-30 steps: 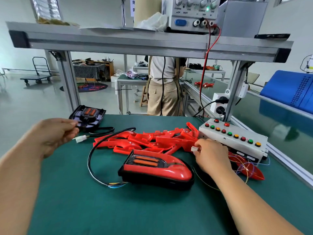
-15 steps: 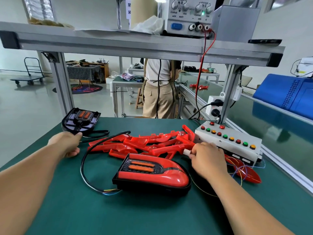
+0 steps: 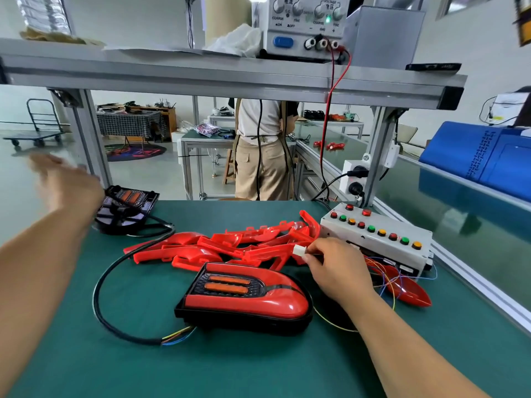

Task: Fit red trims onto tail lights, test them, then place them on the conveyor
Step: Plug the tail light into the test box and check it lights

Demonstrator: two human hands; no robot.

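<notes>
the tail light [image 3: 244,300] lies on the green surface [image 3: 258,366] at near centre with its red trim already seated, so i judge the fitting done and the testing in hand. its black cable [image 3: 97,285] loops out to the left and runs up toward the far left. the right hand [image 3: 337,272] is just beyond the lamp's right end, its fingers [image 3: 311,249] pinching a small white connector [image 3: 298,250] between thumb and forefinger, with thin coloured wires trailing back toward the button test box [image 3: 379,234]. that grip is as it was a second ago. the change is on the other side: the left hand [image 3: 66,185], which a second ago held a white plug and then dropped to the surface by the cable, has lifted away to the far left. it is now above a second tail light [image 3: 126,206] that has no trim. its fingers look stretched out and empty, though motion blur smears them. the two plugs are therefore not joined, and no test seems possible yet. the pile of loose red trims [image 3: 230,244] lies between lamp and box, and the conveyor [image 3: 474,239] runs along the right.
</notes>
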